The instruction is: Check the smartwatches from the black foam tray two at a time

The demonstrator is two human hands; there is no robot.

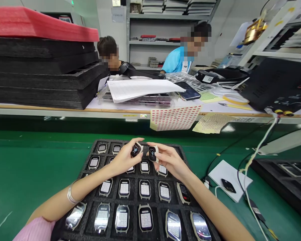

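My left hand (126,155) grips a smartwatch case (135,149) with a dark lit screen, tilted over the far part of the foam tray. In my right hand (169,159) is a second smartwatch case (152,154), held upright between thumb and fingers with its lit screen showing. The two watches are close together but apart. Beneath both hands lies the black foam tray (137,197), its compartments filled with several strapless watch cases (145,217). Most of those screens show a pale grid. One watch (184,193) at the right shows red on a dark screen.
Stacked black foam trays (40,73) with a red foam sheet (40,23) on top stand at the left of the shelf. Papers (142,88) and a phone (189,90) lie there too. Cables (256,150) hang at right, near a white pad (230,177). Two people sit beyond.
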